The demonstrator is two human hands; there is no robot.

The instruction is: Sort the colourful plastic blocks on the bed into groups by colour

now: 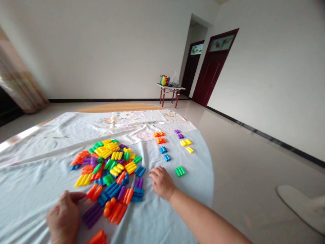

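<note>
A pile of colourful plastic building pieces (109,183), shaped like joined tubes in yellow, green, orange, blue and purple, lies on the cloth-covered table (172,210). My left hand (63,217) is at the pile's near left side, a digit stretched out to an orange piece (93,192); I see nothing held in it. Just right of the pile, my right hand (162,183) rests low over the cloth, its fingers loosely bent and apart from a blue piece (140,171). Past it lie a green piece (180,171) and small groups of orange (160,137), blue (165,154), yellow (186,142) and purple (179,134) pieces.
The table's rounded right edge (212,169) drops to a tiled floor. A small table (171,87) with a colourful bag (165,80) stands by the far wall, near dark red doors (214,71). A pale rounded base (299,203) sits on the floor at right.
</note>
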